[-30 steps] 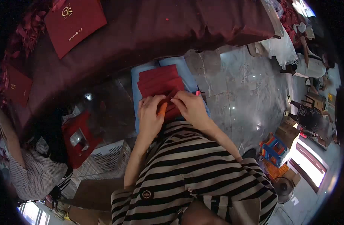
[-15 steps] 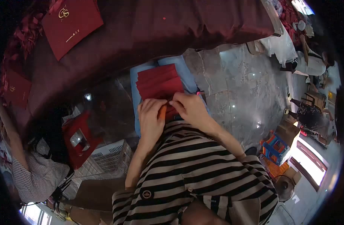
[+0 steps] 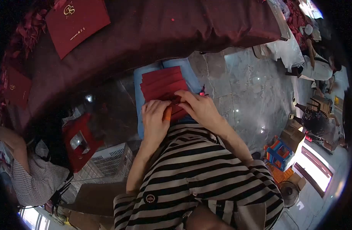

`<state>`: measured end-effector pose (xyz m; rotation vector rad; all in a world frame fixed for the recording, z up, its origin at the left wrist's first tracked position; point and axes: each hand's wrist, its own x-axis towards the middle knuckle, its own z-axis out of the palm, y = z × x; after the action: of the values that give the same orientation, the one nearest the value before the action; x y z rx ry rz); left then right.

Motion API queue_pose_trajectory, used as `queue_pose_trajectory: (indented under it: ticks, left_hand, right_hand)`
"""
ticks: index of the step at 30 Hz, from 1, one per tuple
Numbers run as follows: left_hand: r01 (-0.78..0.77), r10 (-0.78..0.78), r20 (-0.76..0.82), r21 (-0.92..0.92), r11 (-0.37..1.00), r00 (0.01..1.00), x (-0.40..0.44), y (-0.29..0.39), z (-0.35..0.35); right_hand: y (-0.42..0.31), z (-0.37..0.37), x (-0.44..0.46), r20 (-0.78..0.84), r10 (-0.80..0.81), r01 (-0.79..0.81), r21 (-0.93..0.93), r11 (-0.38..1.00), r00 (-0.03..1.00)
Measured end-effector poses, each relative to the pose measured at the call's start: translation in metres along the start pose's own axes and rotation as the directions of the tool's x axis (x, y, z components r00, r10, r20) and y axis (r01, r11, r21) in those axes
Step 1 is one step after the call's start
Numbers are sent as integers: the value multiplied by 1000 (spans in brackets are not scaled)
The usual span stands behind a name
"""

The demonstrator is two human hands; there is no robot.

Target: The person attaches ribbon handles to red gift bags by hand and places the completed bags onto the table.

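Several dark red folded pieces lie fanned out in a stack on my lap, over light blue trousers. My left hand rests on the near part of the stack, its fingers curled, with an orange wrap on one finger. Beside it my right hand bends its thumb and forefinger towards the same red material. Both sets of fingertips meet around a small dark part between them, too small to make out.
A table with a dark red cloth stands ahead, bearing a red bag with gold print. White crates and a red stool are at the left, near a co-worker's patterned sleeve. A fan stands at lower right.
My right hand's thumb and forefinger have spread a little apart and its forefinger has moved slightly forward. My left hand stays on the stack. The co-worker's arm at the left has shifted.
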<state>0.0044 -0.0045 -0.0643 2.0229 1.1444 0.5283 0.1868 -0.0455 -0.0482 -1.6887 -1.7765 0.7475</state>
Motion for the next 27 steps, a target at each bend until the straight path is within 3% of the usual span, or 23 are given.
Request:
queue_pose_trajectory:
  ticks: [4,7,9,11,12,13,15,19,21,22,24,27]
  left_hand:
    - [-79,81,-40,56,995,996,-4,9,4]
    - [-95,95,-6,25,995,995,-1,11,-3]
    - [-105,104,20,3,995,994,6,11,-13]
    - [278,-244,186,-183,943,952,16,11,-24]
    - [410,-329,263,-368,835,907,24,12,-30]
    - [409,-331,259,-367,835,908,30,11,-33]
    - [123,-18,394,-244,962,919,39,9,-36]
    - [165,-15,505,-253,953,863,52,-3,-32]
    - [336,-80,647,-283,898,758,58,-5,-36]
    - [336,-78,650,-283,898,756,58,-1,-37]
    - [222,-120,623,-89,971,773,59,10,-36]
    - [90,-41,570,-57,994,821,55,3,-26]
  right_hand:
    - [0,6,0,0,-37,37,-137,990,999]
    - [-5,5,-4,27,65,-58,-221,974,997]
    - [0,5,-8,33,-48,56,-316,947,998]
    - [2,5,-13,30,-74,79,-300,951,997]
    - [2,5,-15,27,-100,103,-284,953,995]
    - [3,5,-16,27,-104,107,-283,953,994]
    - [4,6,-20,6,-64,63,-266,962,998]
    - [4,1,-21,-17,-81,74,-253,965,997]
    - [5,0,-25,3,-115,112,-252,961,993]
    - [3,0,-26,2,-111,108,-253,961,994]
    - [1,2,-25,-10,-57,53,-243,969,998]
    - [2,4,-24,-48,-53,41,-218,975,997]
